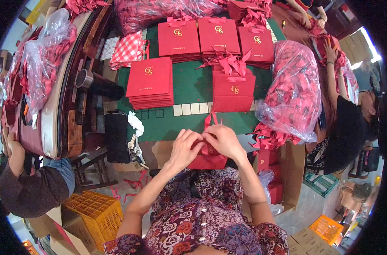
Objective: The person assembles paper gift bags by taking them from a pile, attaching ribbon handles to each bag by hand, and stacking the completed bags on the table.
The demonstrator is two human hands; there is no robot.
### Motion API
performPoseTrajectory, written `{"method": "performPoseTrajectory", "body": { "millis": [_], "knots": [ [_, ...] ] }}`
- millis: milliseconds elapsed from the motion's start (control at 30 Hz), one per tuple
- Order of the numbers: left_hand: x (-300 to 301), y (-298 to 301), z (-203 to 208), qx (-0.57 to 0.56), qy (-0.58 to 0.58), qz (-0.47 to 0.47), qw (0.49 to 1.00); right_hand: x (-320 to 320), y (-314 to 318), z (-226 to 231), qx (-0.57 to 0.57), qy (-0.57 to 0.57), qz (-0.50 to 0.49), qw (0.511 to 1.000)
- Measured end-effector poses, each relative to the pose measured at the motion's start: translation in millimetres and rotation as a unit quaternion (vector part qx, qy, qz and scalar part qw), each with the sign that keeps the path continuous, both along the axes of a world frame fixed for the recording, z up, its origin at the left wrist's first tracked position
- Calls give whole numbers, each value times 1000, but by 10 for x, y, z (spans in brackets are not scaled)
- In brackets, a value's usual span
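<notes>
A red paper gift bag (208, 162) is in front of me at the near table edge, partly covered by my hands. Over its top, my left hand (185, 146) and my right hand (224, 142) meet with fingertips pinched together. Between them a red ribbon (210, 120) rises in a strip from the bag; the exact spot where the fingers grip it is partly hidden. Just beyond stands a stack of red bags (234, 91) with loose ribbon ends on top.
Flat stacks of red bags (148, 78) lie on the green table top (187, 127). A plastic sack of ribbons (291, 89) bulges at the right. Keys (136, 148) and a dark flask (99, 84) are at the left. Co-workers sit at both sides; a carton (293, 182) stands lower right.
</notes>
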State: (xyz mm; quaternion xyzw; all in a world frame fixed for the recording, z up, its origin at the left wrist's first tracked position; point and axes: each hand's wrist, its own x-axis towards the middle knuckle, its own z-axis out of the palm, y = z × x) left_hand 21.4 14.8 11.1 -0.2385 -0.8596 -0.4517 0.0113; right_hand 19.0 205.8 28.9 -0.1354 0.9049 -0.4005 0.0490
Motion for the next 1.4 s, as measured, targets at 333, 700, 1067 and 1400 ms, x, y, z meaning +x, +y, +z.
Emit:
{"method": "performPoseTrajectory", "body": {
  "millis": [333,700,1067,1400],
  "knots": [
    [4,-13,44,15,61,-55,997,-102,99,-71,-120,-199,4,973],
    [-105,-55,49,15,-40,-59,997,-146,61,-236,-181,-121,-192,957],
    [-227,25,-93,-33,-51,106,992,38,471,-202,57,-69,-273,958],
    [-231,176,-210,-60,-81,103,990,51,278,-178,-55,-67,-273,958]
  ]
}}
